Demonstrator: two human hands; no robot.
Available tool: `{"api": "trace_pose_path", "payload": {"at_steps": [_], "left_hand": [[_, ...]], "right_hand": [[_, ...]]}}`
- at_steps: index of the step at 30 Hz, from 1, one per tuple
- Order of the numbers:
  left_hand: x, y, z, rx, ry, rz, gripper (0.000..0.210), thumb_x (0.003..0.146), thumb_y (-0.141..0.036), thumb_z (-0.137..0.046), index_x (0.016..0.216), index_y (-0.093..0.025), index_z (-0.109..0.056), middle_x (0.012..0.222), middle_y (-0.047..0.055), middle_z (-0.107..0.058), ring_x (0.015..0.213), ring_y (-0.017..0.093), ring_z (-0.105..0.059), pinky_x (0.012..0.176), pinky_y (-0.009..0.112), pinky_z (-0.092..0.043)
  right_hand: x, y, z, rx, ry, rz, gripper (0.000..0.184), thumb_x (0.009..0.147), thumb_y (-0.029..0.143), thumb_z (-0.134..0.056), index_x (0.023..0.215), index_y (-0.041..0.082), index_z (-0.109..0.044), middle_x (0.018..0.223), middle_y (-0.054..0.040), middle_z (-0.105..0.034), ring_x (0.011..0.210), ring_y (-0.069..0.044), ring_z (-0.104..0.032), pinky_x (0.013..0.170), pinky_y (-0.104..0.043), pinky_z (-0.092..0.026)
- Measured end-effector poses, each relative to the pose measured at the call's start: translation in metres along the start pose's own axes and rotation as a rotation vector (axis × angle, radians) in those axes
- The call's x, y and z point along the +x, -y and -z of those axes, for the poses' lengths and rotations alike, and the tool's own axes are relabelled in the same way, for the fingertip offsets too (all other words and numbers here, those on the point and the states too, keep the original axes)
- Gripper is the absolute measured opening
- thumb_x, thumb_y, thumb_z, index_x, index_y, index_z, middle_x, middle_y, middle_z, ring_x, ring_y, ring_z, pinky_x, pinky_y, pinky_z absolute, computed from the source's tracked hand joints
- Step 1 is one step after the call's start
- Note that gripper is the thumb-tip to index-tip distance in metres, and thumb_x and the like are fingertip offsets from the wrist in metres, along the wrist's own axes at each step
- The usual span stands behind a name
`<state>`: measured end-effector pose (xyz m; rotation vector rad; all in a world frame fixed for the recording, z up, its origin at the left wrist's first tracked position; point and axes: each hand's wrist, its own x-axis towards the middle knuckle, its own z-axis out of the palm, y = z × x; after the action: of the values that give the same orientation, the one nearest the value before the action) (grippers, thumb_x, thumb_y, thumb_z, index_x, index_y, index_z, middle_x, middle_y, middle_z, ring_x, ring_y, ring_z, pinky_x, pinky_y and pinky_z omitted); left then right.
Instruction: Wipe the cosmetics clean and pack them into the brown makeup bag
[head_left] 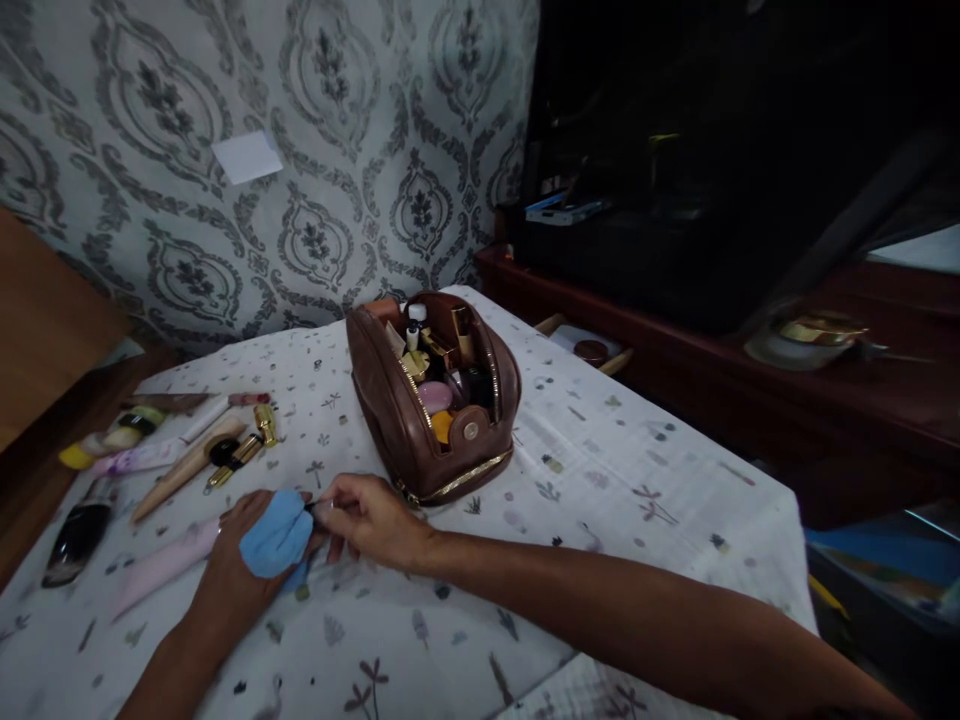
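My left hand (pixel 236 565) is low over the table, its fingers closed on a light blue cloth (pixel 276 535) that bunches over them. My right hand (pixel 379 525) meets it from the right, thumb and fingers pinching a small dark item (pixel 321 511) against the cloth. Most of that item is hidden by the fingers, so its kind is unclear. Just behind my right hand stands a brown toiletry bag (pixel 382 420), unzipped and filled with bottles and cosmetics. A pale pink tube (pixel 161 568) lies beside my left hand.
At the left lie a dark bottle (pixel 79 535), a beige tube (pixel 187 470), gold-and-black tubes (pixel 236 460), a small gold bottle (pixel 265 425) and round containers (pixel 124 430). A patterned white cloth (pixel 600 520) covers the table. An open drawer (pixel 619 360) is at the right.
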<state>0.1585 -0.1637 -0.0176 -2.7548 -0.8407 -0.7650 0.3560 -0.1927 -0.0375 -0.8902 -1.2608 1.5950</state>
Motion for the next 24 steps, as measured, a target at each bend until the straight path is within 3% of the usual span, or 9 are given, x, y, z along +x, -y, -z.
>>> {"api": "trace_pose_path", "payload": {"at_steps": [6, 12, 18, 24], "left_hand": [[-0.01, 0.011, 0.012, -0.08, 0.082, 0.159, 0.017, 0.095, -0.036, -0.054, 0.099, -0.023, -0.065, 0.093, 0.006, -0.069, 0.086, 0.023, -0.063, 0.077, 0.036, -0.049], [-0.017, 0.021, 0.02, -0.152, 0.191, 0.305, 0.024, 0.094, -0.042, -0.055, 0.105, -0.023, -0.065, 0.093, 0.005, -0.067, 0.088, 0.02, -0.06, 0.081, 0.033, -0.048], [-0.018, 0.026, 0.026, -0.138, 0.173, 0.45, 0.028, 0.092, -0.044, -0.053, 0.099, -0.021, -0.068, 0.092, 0.005, -0.066, 0.092, 0.022, -0.06, 0.088, 0.035, -0.047], [-0.027, 0.034, 0.028, -0.196, 0.102, 0.613, 0.026, 0.091, -0.042, -0.053, 0.097, -0.021, -0.067, 0.094, 0.004, -0.067, 0.092, 0.021, -0.061, 0.086, 0.034, -0.049]], "right_hand": [[-0.003, 0.001, 0.003, -0.063, -0.051, 0.119, 0.028, 0.086, 0.045, -0.063, 0.089, 0.02, -0.054, 0.072, 0.0039, -0.058, 0.052, -0.008, -0.059, 0.041, -0.016, -0.039], [-0.004, 0.003, 0.001, -0.097, -0.099, 0.198, 0.036, 0.088, 0.053, -0.059, 0.096, 0.018, -0.053, 0.073, 0.0026, -0.059, 0.054, -0.009, -0.059, 0.041, -0.017, -0.039], [-0.013, 0.01, -0.002, -0.17, -0.181, 0.263, 0.039, 0.092, 0.055, -0.056, 0.103, 0.018, -0.056, 0.066, 0.0035, -0.059, 0.049, -0.007, -0.049, 0.045, -0.019, -0.041], [-0.014, 0.011, 0.0, -0.159, -0.22, 0.317, 0.039, 0.092, 0.053, -0.059, 0.107, 0.018, -0.057, 0.072, 0.0011, -0.06, 0.059, -0.01, -0.057, 0.046, -0.021, -0.045]]}}
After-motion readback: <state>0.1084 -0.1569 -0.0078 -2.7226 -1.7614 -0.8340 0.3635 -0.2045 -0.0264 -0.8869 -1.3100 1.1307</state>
